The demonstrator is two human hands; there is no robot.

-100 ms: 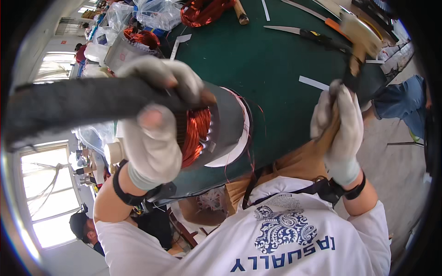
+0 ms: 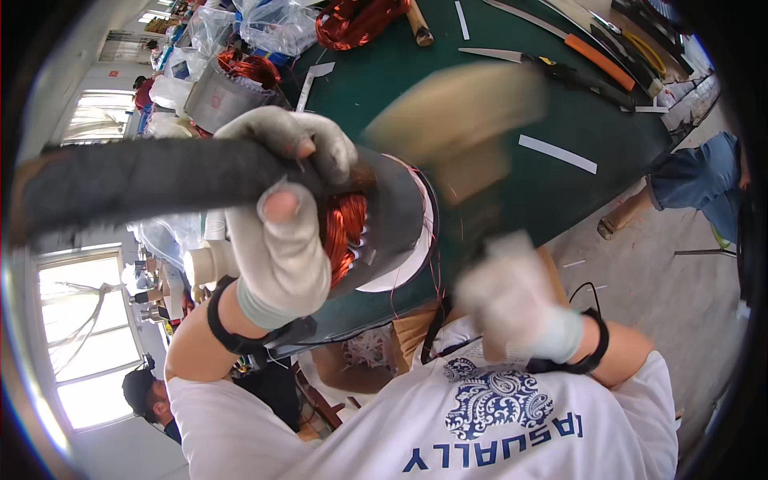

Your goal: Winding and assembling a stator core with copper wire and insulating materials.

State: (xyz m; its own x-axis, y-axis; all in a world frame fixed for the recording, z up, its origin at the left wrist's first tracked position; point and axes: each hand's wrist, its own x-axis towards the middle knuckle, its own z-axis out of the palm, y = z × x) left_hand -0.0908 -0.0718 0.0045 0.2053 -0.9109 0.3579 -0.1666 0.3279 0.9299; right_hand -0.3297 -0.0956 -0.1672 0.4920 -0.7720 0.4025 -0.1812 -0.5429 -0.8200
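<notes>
My left hand (image 2: 280, 252), in a white glove with a bare thumb tip showing, grips a thick black-wrapped bar (image 2: 152, 180). The bar's brown tip reaches the orange-red copper windings (image 2: 344, 240) inside a grey cylindrical motor stator (image 2: 392, 232). Whether the tip touches the wire cannot be made out. To the right of the stator, my gloved right hand (image 2: 512, 300) is closed on a mallet (image 2: 464, 108). Both mallet and hand are smeared by motion. The pale head hangs above the table beyond the stator's right end, and its handle is mostly lost in the blur.
On the green tabletop (image 2: 376, 88) lie a knife (image 2: 492, 54), a saw with an orange handle (image 2: 600, 62) and a white strip (image 2: 558, 154). Copper coils (image 2: 360, 22) and another stator (image 2: 228, 100) occupy the far left. Someone's legs (image 2: 692, 176) are at the right.
The mallet has swung left from the upper right toward the stator. My right hand has moved left and closer to my body. My left hand has shifted slightly right, still holding the bar.
</notes>
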